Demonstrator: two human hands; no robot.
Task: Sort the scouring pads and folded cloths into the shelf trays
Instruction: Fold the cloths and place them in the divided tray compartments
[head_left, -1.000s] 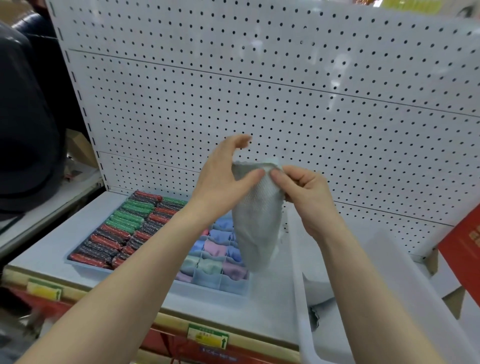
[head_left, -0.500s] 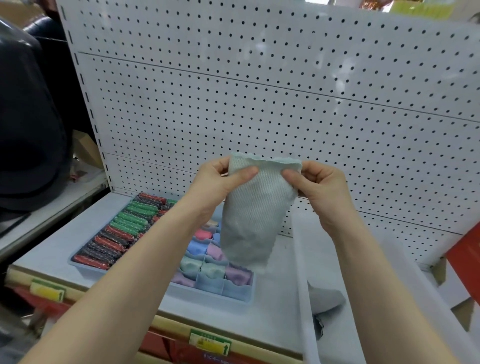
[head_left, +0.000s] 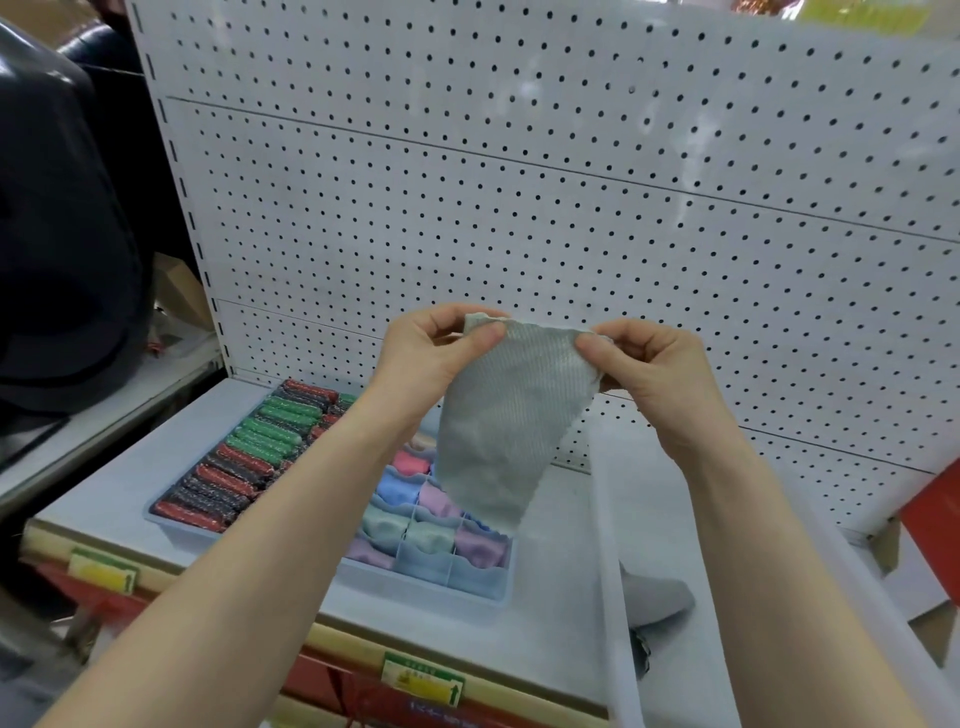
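A pale grey-green ribbed cloth (head_left: 511, 415) hangs in the air in front of the pegboard. My left hand (head_left: 431, 358) pinches its top left corner and my right hand (head_left: 649, 369) pinches its top right corner, stretching the top edge between them. Below it on the shelf stands a divided blue tray (head_left: 467, 582) with folded pastel cloths (head_left: 431, 535) in its right cells. Rows of red, green and dark scouring pads (head_left: 249, 457) fill its left part. The hanging cloth hides some of the tray's cells.
A translucent white bin (head_left: 608, 545) stands to the right, with another grey cloth (head_left: 654, 597) lying inside it. The white pegboard (head_left: 571, 182) rises behind the shelf. Yellow price labels (head_left: 421, 686) run along the shelf's front edge. A dark rounded object (head_left: 57, 234) fills the left.
My hands have drawn apart, spreading the cloth's top edge wider, and the cloth now hangs as a broad triangle instead of a narrow bundle.
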